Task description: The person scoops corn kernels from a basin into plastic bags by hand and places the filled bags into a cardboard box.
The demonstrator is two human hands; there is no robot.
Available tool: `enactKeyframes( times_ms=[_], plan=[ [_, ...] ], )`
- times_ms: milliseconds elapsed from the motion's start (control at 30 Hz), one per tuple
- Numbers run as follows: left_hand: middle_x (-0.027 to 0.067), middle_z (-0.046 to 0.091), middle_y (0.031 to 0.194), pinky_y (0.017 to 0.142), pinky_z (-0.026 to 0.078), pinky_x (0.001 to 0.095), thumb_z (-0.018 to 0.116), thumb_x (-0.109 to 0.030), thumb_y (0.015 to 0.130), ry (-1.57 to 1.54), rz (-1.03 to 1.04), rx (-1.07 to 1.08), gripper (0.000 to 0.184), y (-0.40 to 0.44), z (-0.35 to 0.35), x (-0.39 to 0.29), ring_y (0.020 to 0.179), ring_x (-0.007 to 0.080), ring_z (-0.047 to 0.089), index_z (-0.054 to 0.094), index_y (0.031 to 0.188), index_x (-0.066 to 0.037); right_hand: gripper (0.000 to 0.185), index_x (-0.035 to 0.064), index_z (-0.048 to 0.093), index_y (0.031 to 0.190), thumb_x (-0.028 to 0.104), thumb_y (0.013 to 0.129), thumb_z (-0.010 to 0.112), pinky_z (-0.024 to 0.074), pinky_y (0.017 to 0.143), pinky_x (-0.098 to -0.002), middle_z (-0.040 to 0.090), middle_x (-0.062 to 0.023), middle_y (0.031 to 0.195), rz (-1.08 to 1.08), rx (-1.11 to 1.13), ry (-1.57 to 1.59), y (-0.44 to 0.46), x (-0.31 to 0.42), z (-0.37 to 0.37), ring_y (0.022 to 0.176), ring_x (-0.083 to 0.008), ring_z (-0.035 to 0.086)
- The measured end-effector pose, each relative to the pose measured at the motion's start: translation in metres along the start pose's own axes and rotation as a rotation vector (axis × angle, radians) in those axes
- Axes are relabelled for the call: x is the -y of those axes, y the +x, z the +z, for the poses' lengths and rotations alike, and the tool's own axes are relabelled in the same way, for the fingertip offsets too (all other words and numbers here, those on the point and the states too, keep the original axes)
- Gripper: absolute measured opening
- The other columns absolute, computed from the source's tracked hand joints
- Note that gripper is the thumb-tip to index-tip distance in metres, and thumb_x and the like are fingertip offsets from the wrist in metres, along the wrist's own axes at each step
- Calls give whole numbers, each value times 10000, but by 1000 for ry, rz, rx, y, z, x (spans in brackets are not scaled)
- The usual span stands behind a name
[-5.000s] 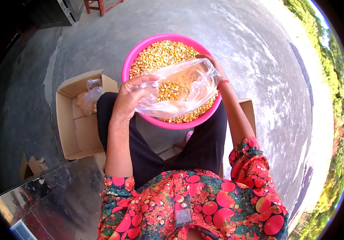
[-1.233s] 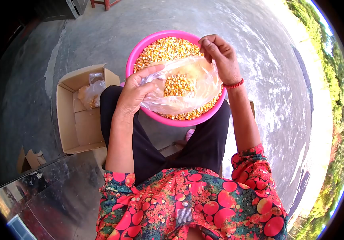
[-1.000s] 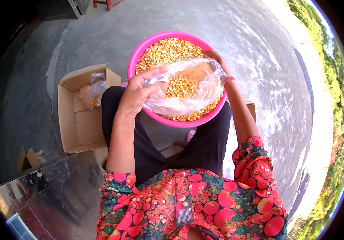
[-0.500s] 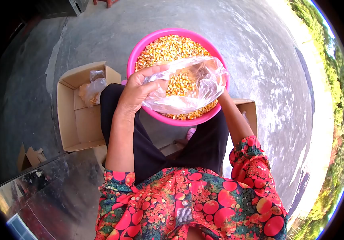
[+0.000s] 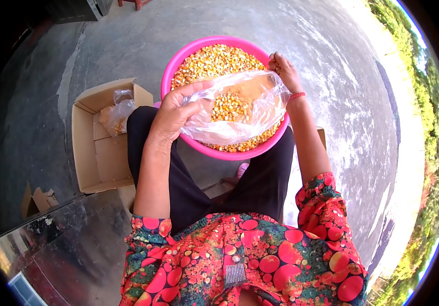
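Observation:
A clear plastic bag point(image 5: 273, 109) with corn kernels inside lies over the front half of a pink basin point(image 5: 167, 84). My left hand point(image 5: 175, 113) grips the bag's left edge between thumb and fingers, keeping its mouth spread. Loose yellow corn kernels point(image 5: 217, 58) fill the basin behind and below the bag. At the basin's right rim is my right hand point(image 5: 287, 74), off the bag, a red bracelet on its wrist. Its fingers are curled in, and what they hold, if anything, is hard to see.
To the left stands an open cardboard box point(image 5: 89, 153) with a plastic bag of kernels point(image 5: 120, 120) in it. Part of another box point(image 5: 321, 136) shows behind my right forearm. A shiny dark surface point(image 5: 76, 245) lies at lower left. My knees flank the basin.
My right hand has left the bag's right side and come up and out to the basin's right rim, fingers curled. My left hand keeps its grip on the bag.

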State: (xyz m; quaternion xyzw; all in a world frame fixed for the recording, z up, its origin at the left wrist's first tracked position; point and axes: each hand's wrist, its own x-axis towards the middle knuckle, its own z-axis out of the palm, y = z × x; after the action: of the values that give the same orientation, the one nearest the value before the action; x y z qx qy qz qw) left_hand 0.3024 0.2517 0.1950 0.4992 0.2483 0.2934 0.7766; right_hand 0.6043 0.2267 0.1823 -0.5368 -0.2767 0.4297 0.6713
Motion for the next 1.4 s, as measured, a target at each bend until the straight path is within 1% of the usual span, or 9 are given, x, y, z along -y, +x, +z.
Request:
enactKeyframes(
  times_ms=[67,400,633,800,967,1233,1300,1367,1400],
  plan=[
    [-15,618,918,450,285,126,491,37,701,-6,6,-1,465,1,1,0,496,-25,350,580,1150,-42,209,77,516,857,262,935,456,231,402,-175,391,50,613,36,132,101,-11,39,19,476,-32,294],
    [-25,604,843,449,271,124,502,42,698,-11,10,-19,477,-2,2,-4,495,-21,343,571,1162,-44,208,54,555,842,225,927,473,227,402,-173,429,25,629,-4,467,74,-69,60,94,471,-34,310],
    [-19,603,871,456,277,128,503,51,698,-7,15,-17,482,-3,0,-4,507,-18,351,567,1167,-41,238,50,569,787,209,897,431,368,524,-198,507,13,658,-22,441,-324,-76,27,95,577,-53,465],
    [-8,604,901,460,283,130,499,55,695,3,30,-24,487,-1,2,-4,516,-17,362,564,1169,-37,262,4,572,801,204,902,436,408,805,-280,574,-38,802,-123,579,-604,-73,19,90,832,-129,526],
    [3,609,928,462,291,128,499,55,695,32,23,2,496,0,-2,-2,528,-17,384,552,1180,-33,258,16,574,805,209,904,435,424,658,-234,553,-10,741,-117,586,-621,-81,29,91,699,-90,523],
    [-12,584,844,427,278,113,534,48,736,91,-18,-123,475,-3,-1,0,506,-19,379,530,1202,-46,246,11,600,818,223,872,488,416,600,-221,548,6,685,-329,135,-344,-34,30,49,654,-62,498],
    [28,569,1080,415,263,108,529,60,761,44,20,-121,455,1,-5,8,521,-25,370,531,1201,-53,241,12,610,799,218,845,495,432,592,-262,566,-28,654,-328,-96,-364,-17,14,24,622,-108,524],
    [92,505,1229,726,468,205,479,82,780,-19,40,-53,464,2,-3,9,912,102,555,492,1233,-21,219,31,622,815,215,811,502,447,599,-321,602,-86,695,-352,-224,-584,-4,-15,-6,636,-189,563],
    [92,505,1229,726,468,205,479,82,780,-10,38,-15,464,3,-2,11,912,102,555,492,1233,-21,218,46,628,857,217,800,507,453,623,-349,621,-111,760,-360,-227,-770,-4,-31,-18,684,-229,580]
  ],
)
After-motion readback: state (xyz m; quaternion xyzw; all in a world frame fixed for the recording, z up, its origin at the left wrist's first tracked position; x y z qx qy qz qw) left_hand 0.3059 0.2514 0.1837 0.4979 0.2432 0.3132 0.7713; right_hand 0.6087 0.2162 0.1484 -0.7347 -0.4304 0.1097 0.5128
